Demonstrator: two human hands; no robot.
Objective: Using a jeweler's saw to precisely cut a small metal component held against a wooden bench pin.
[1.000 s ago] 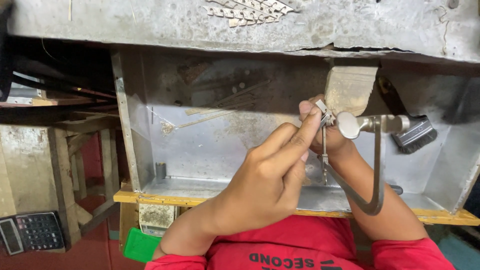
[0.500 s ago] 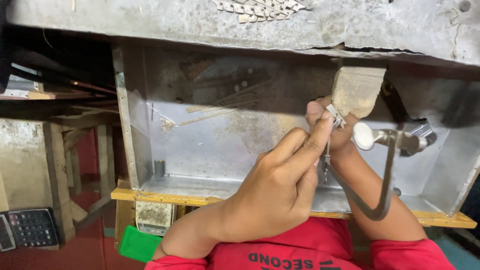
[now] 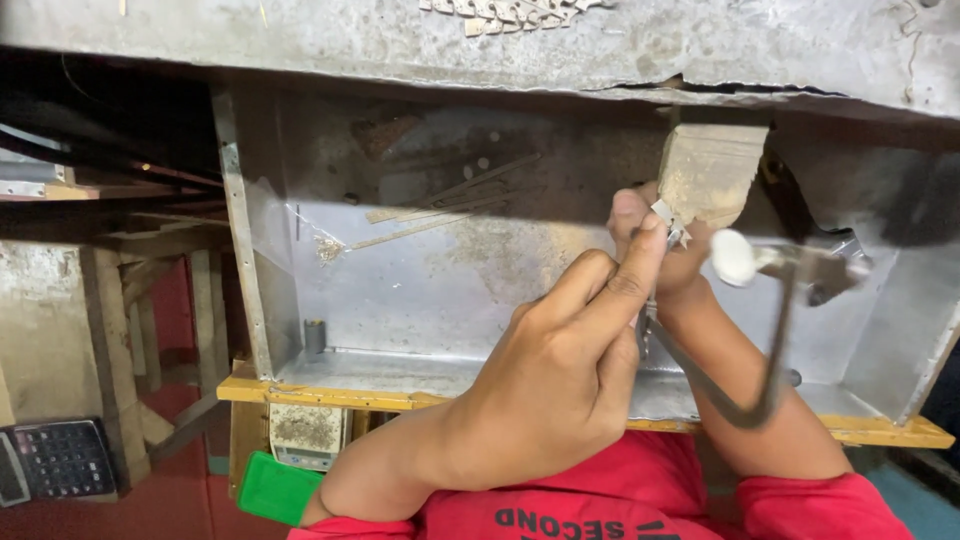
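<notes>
My left hand (image 3: 560, 390) reaches in from the lower left, fingers curled and index finger stretched up to a small silver piece (image 3: 668, 222). It pinches the piece against a wooden bench peg (image 3: 708, 172). My right hand (image 3: 672, 262) sits just behind it, mostly hidden, with its fingertips on the same piece. A thin metal strip (image 3: 648, 325) hangs below the fingers. A dark curved tool frame (image 3: 752, 412) with a white round knob (image 3: 734, 257) loops over my right forearm and looks blurred. Which hand grips the frame is hidden.
The hands work inside a dull metal tray (image 3: 420, 290) with a yellow wooden front edge (image 3: 330, 393). Thin metal strips (image 3: 440, 212) lie at its back. Several silver links (image 3: 505, 12) rest on the benchtop above. A calculator (image 3: 55, 460) lies at the lower left and a green block (image 3: 270, 488) under the tray.
The curved frame and its knob have shifted right, away from the peg. Both hands stay at the peg, and the view has drifted slightly.
</notes>
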